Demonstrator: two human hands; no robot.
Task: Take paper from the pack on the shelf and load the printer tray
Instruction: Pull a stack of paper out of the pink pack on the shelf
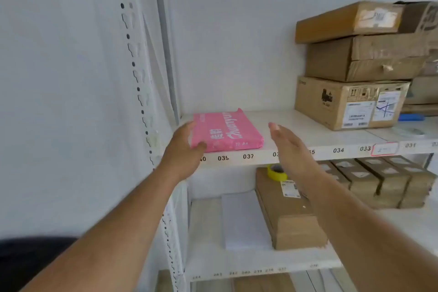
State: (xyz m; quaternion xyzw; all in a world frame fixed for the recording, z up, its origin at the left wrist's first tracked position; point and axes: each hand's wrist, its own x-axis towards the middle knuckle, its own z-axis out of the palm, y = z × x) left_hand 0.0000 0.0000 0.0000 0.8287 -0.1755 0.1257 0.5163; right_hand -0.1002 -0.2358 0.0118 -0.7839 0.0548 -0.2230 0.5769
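Observation:
A pink pack of paper (227,131) lies flat at the left end of the white shelf (296,130), its far flap torn up. My left hand (183,149) is at the pack's left front corner, thumb touching the front edge, fingers along the left side. My right hand (288,144) hovers open to the right of the pack, palm facing it, a small gap between them. The printer and its tray are out of view.
Stacked cardboard boxes (355,64) fill the right of the same shelf. On the shelf below lie a white sheet stack (244,220), a brown package (286,213) with yellow tape (276,172) on it, and small cartons (384,180). A perforated upright (139,92) stands left.

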